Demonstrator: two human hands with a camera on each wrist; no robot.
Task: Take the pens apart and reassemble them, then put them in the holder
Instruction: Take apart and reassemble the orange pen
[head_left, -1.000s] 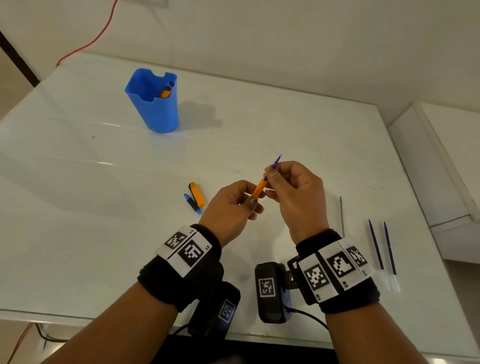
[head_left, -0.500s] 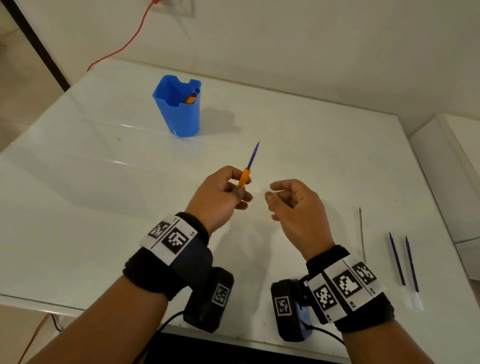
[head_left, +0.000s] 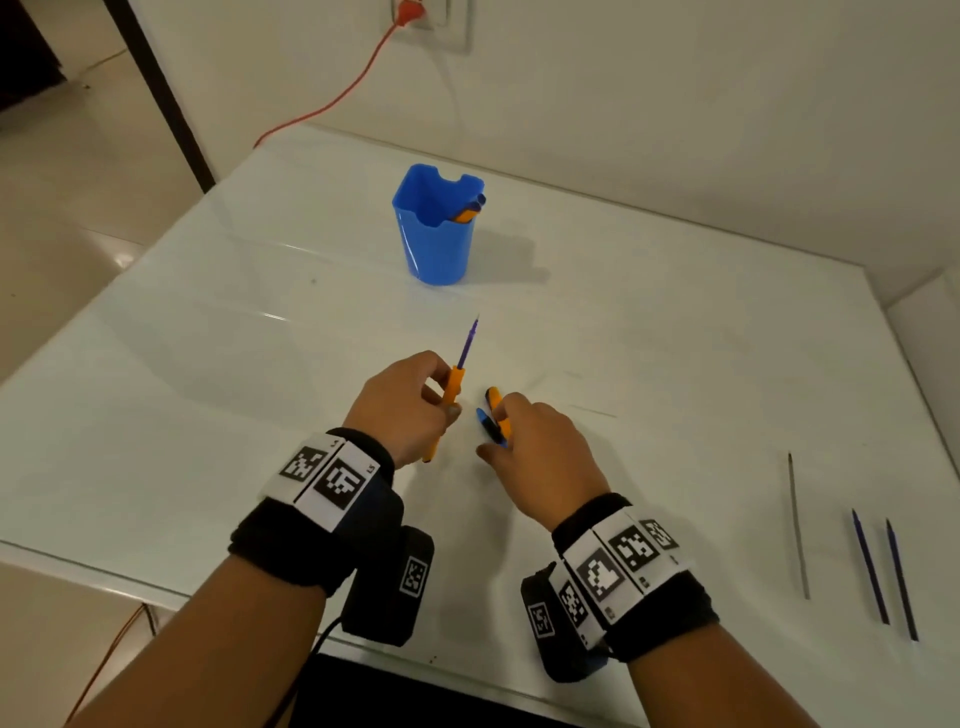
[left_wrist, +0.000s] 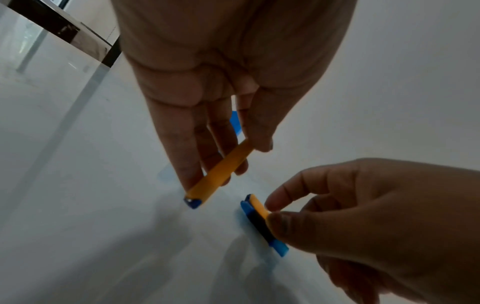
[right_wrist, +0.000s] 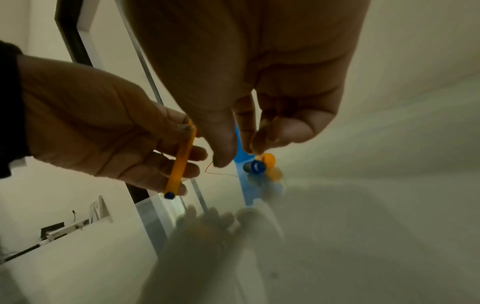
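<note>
My left hand (head_left: 415, 410) grips an orange pen barrel (head_left: 450, 397) tilted upright above the table, with a purple refill (head_left: 467, 345) sticking out of its top. In the left wrist view the barrel (left_wrist: 221, 172) shows a blue end plug at its lower end. My right hand (head_left: 519, 431) reaches down beside it and pinches an orange and blue pen cap (head_left: 493, 415) that lies on the white table (head_left: 208, 415); thumb and forefinger close on the cap (left_wrist: 253, 209). The blue holder (head_left: 436, 244) stands farther back with assembled pens (head_left: 470, 210) inside.
Two loose blue refills (head_left: 870, 566) (head_left: 901, 579) and a thin grey rod (head_left: 797, 525) lie at the right near the front edge. A red cable (head_left: 332, 104) runs from a wall socket down behind the table. A white cabinet (head_left: 930, 332) adjoins the right side.
My right hand has let go of the refill tip and dropped to the cap on the table. The left hand still holds the barrel, refill pointing up.
</note>
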